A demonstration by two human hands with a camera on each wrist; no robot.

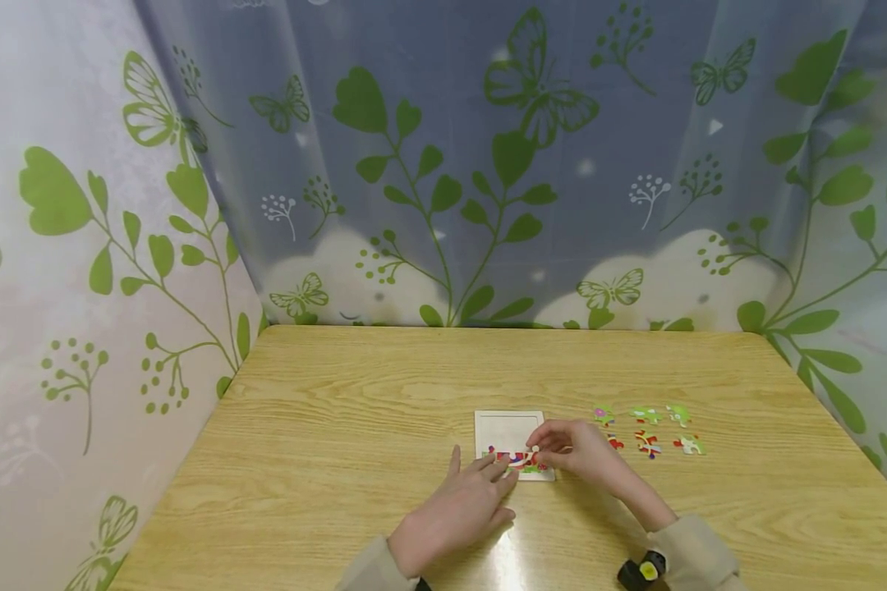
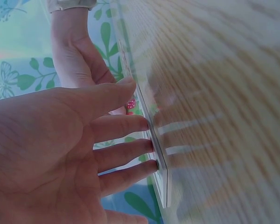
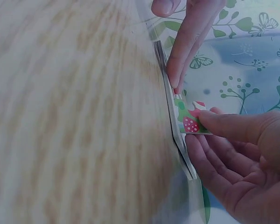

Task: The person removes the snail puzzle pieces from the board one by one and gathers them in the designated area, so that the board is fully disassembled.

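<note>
A white square puzzle tray (image 1: 506, 426) lies on the table, with colourful jigsaw pieces (image 1: 513, 458) along its near side. My left hand (image 1: 461, 505) has its fingers stretched out, fingertips resting at the tray's near edge and on the pieces. In the left wrist view those fingertips meet the tray rim (image 2: 164, 186). Over the tray's near right corner, my right hand (image 1: 580, 451) pinches a jigsaw piece (image 3: 191, 124) between thumb and fingers. This piece shows a red mushroom cap with white dots on green, and is slightly tilted in the right wrist view.
Several loose jigsaw pieces (image 1: 646, 443) lie in two rows right of the tray, some partly behind my right hand. The wooden table (image 1: 325, 410) meets a curtain (image 1: 443, 164) printed with leaves and butterflies. A black device (image 1: 641, 570) with a yellow spot sits at the right wrist.
</note>
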